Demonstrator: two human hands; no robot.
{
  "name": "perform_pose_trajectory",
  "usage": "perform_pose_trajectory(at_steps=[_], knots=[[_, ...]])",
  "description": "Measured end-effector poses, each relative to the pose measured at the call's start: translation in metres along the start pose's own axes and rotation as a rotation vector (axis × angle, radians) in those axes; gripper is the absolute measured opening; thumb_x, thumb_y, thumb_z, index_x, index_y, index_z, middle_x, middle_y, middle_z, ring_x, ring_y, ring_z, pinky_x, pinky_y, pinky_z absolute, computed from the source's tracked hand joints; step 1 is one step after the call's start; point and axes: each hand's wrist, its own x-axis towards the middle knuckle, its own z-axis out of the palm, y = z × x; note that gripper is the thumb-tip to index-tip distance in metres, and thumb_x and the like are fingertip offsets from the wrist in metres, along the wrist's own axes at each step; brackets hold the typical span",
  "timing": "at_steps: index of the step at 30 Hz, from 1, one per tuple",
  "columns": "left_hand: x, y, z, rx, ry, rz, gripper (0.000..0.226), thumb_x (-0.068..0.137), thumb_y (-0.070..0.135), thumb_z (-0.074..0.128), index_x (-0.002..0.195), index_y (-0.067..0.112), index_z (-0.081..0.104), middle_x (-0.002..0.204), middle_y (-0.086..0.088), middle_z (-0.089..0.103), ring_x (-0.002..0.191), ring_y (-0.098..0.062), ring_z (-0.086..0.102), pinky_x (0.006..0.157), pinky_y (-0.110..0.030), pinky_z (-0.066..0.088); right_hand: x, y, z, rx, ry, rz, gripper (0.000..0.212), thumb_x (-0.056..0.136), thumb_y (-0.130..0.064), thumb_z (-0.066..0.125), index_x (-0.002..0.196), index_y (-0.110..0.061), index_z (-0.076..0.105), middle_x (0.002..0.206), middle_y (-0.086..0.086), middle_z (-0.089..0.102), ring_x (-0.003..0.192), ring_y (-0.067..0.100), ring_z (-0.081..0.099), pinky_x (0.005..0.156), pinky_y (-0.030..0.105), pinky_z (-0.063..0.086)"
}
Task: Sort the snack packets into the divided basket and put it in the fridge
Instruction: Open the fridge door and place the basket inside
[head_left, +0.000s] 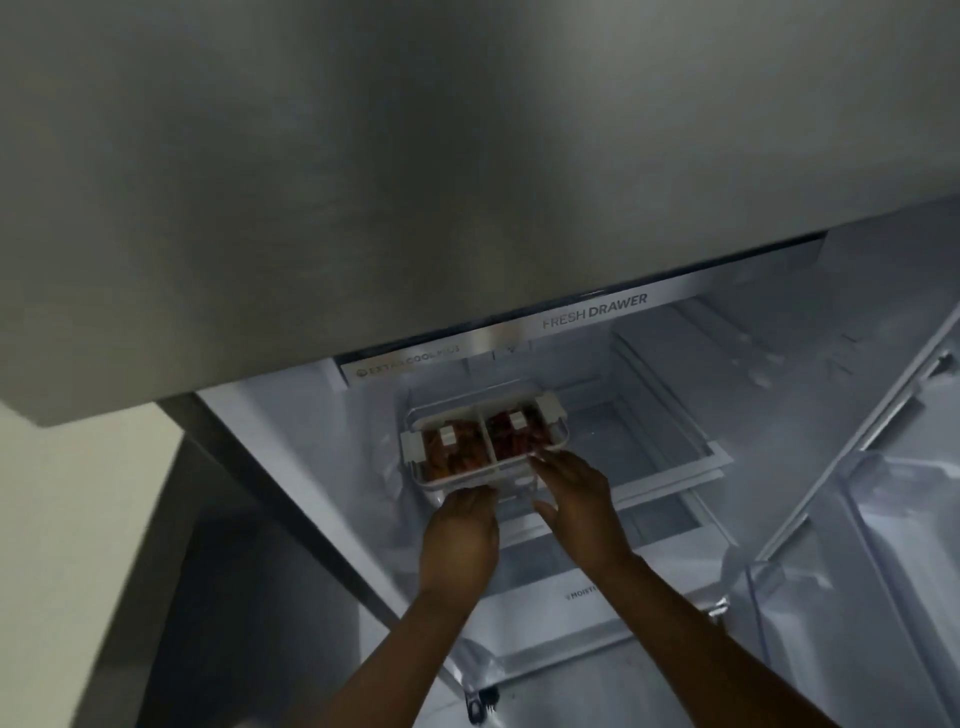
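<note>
Item: divided basket (415, 448), clear plastic with pale clips at its left and right ends and two more clips on top. Location: inside the open fridge, on the glass shelf (670, 441) below the strip marked FRESH DRAWER (595, 310), toward the shelf's left side. It looks to sit level, though blur keeps me from telling whether its base is fully down on the glass.

Contents: snack packets (449, 452), reddish-orange, in the left compartment and darker red ones in the right, with the centre divider between them. No loose packets show anywhere else in view.

My left hand (460, 525): under the near left corner of the basket, fingertips hidden beneath its edge. Whether they curl round it I cannot tell.

My right hand (576, 493): fingers straight and spread, tips at the near right edge of the basket, thumb apart and below. It pushes or steadies rather than grips.

Fridge door (883, 545): swung open at right, its door bins in view. Freezer door (415, 156) above, closed, filling the top of the view.

Status, as I judge it: sorting done, basket placed or within a nudge of placed. Remaining: seat it fully back on the shelf, take both hands out, close the door.
</note>
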Motion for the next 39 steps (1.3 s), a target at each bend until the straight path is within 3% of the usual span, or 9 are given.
perform_pose_trajectory(at_steps=[8, 13, 22, 24, 28, 32, 36, 39], knots=[[-0.044, 0.045, -0.104, -0.103, 0.087, 0.065, 0.037, 0.082, -0.004, 0.058, 0.114, 0.011, 0.068, 0.109, -0.003, 0.069, 0.100, -0.019, 0.061, 0.090, -0.030, 0.050, -0.022, -0.090, -0.084, 0.010, 0.024, 0.097, 0.064, 0.070, -0.027, 0.082, 0.128, -0.011, 0.059, 0.132, 0.007, 0.059, 0.121, 0.027, 0.056, 0.095, 0.048, 0.048], [-0.076, 0.070, -0.172, -0.110, 0.075, 0.175, 0.031, 0.088, 0.004, 0.057, 0.117, 0.010, 0.066, 0.115, -0.004, 0.067, 0.108, -0.021, 0.061, 0.098, -0.033, 0.047, -0.044, -0.169, -0.150, -0.049, 0.076, 0.162, 0.067, 0.072, -0.029, 0.081, 0.132, -0.017, 0.055, 0.136, 0.003, 0.055, 0.127, 0.024, 0.050, 0.098, 0.044, 0.041], [-0.137, 0.125, -0.290, -0.242, 0.067, 0.282, 0.031, 0.091, 0.009, 0.062, 0.121, 0.013, 0.063, 0.120, 0.000, 0.065, 0.113, -0.012, 0.055, 0.101, -0.018, 0.036, -0.106, -0.292, -0.283, -0.168, 0.255, 0.312, 0.069, 0.080, -0.032, 0.075, 0.141, -0.022, 0.045, 0.145, -0.003, 0.047, 0.137, 0.021, 0.039, 0.104, 0.049, 0.038], [-0.145, 0.140, -0.302, -0.261, 0.053, 0.334, 0.031, 0.091, 0.010, 0.062, 0.122, 0.013, 0.062, 0.120, -0.001, 0.065, 0.114, -0.013, 0.055, 0.100, -0.019, 0.037, -0.122, -0.309, -0.308, -0.190, 0.291, 0.335, 0.070, 0.080, -0.033, 0.075, 0.141, -0.022, 0.043, 0.145, -0.002, 0.046, 0.138, 0.021, 0.038, 0.105, 0.050, 0.039], [-0.151, 0.178, -0.314, -0.306, 0.008, 0.401, 0.037, 0.093, 0.017, 0.060, 0.130, 0.013, 0.057, 0.128, -0.002, 0.061, 0.120, -0.021, 0.055, 0.102, -0.036, 0.046, -0.151, -0.331, -0.356, -0.265, 0.320, 0.341, 0.076, 0.082, -0.040, 0.070, 0.146, -0.025, 0.032, 0.151, -0.005, 0.038, 0.143, 0.015, 0.026, 0.111, 0.048, 0.032], [-0.159, 0.233, -0.322, -0.397, -0.038, 0.467, 0.044, 0.095, 0.024, 0.059, 0.137, 0.016, 0.050, 0.137, 0.000, 0.055, 0.127, -0.017, 0.048, 0.106, -0.031, 0.040, -0.176, -0.343, -0.407, -0.358, 0.267, 0.364, 0.080, 0.085, -0.046, 0.064, 0.150, -0.028, 0.020, 0.156, -0.009, 0.022, 0.144, 0.010, 0.007, 0.113, 0.044, 0.010], [-0.163, 0.285, -0.317, -0.463, -0.116, 0.539, 0.051, 0.094, 0.043, 0.048, 0.138, 0.017, 0.050, 0.138, 0.000, 0.053, 0.128, -0.018, 0.048, 0.109, -0.038, 0.040, -0.201, -0.340, -0.456, -0.462, 0.226, 0.428, 0.081, 0.087, -0.049, 0.059, 0.151, -0.026, 0.015, 0.159, -0.008, 0.009, 0.146, 0.012, -0.002, 0.115, 0.045, 0.004], [-0.170, 0.317, -0.311, -0.511, -0.141, 0.617, 0.050, 0.093, 0.042, 0.052, 0.137, 0.019, 0.050, 0.138, 0.004, 0.053, 0.127, -0.012, 0.048, 0.110, -0.033, 0.038, -0.223, -0.347, -0.489, -0.504, 0.246, 0.445, 0.078, 0.088, -0.050, 0.053, 0.151, -0.025, 0.015, 0.159, -0.006, 0.010, 0.146, 0.014, 0.000, 0.114, 0.044, 0.003]])
